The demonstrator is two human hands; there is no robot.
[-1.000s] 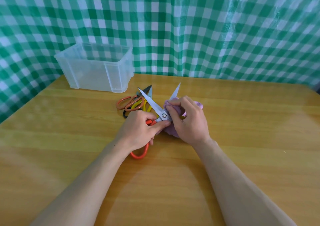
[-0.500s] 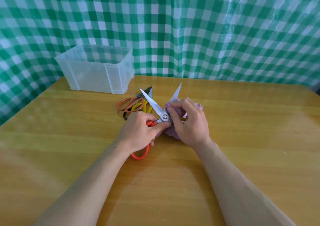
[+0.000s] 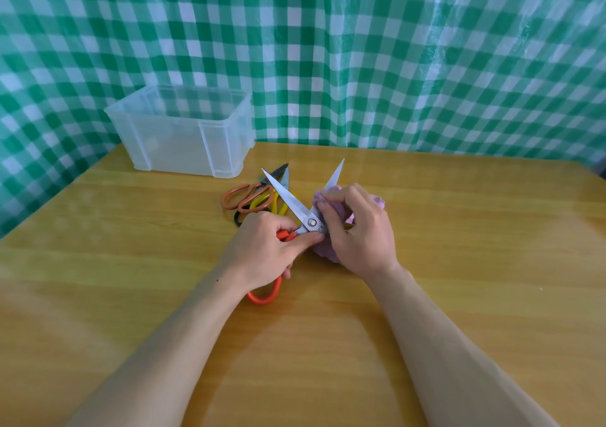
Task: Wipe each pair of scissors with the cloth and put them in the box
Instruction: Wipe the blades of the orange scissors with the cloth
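Observation:
My left hand (image 3: pixel 265 249) grips the orange handles of a pair of scissors (image 3: pixel 288 200) whose steel blades are spread wide apart above the table. My right hand (image 3: pixel 357 230) holds a bunched lilac cloth (image 3: pixel 377 202) wrapped round the right blade near the pivot; that blade's tip sticks out above the cloth. One orange handle loop shows below my left hand. A clear plastic box (image 3: pixel 183 138) stands at the back left; its inside looks empty.
A small heap of other scissors (image 3: pixel 255 197), with orange, yellow and black handles, lies between the box and my left hand. The wooden table (image 3: pixel 459 246) is backed and flanked by a green-and-white checked sheet (image 3: pixel 360 49).
My right hand with the cloth has shifted slightly along the right blade near the pivot. The left hand and the scissors have stayed almost still.

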